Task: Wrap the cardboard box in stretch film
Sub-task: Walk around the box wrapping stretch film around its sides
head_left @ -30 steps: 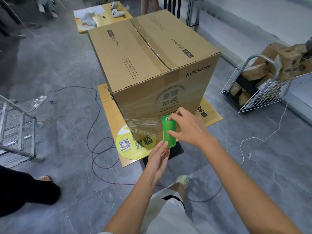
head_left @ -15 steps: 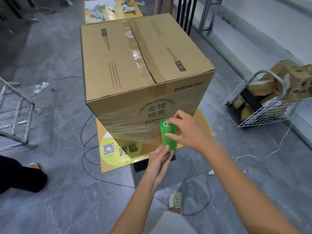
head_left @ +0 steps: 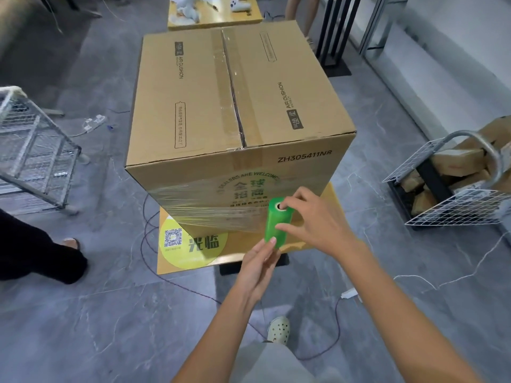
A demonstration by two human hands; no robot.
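A large taped cardboard box (head_left: 237, 106) stands on a low yellow table (head_left: 249, 244). Clear stretch film (head_left: 210, 208) covers the lower part of its near face and runs from the left corner to a green film roll (head_left: 272, 225). The roll stands upright in front of that face. My right hand (head_left: 312, 222) holds it from the right, one finger at the core hole on top. My left hand (head_left: 258, 266) supports the roll's bottom end with its fingertips.
A wire cage cart (head_left: 33, 150) stands at the left, and a person's dark-clothed leg (head_left: 36, 252) is on the floor below it. A wire basket of small boxes (head_left: 453, 200) lies at the right. Cables (head_left: 149, 244) trail across the grey floor. Another yellow table (head_left: 215, 12) stands behind the box.
My view has swung around the box toward its right, so the near face is seen more squarely. Both hands stayed on the roll, and the film band across that face has lengthened.
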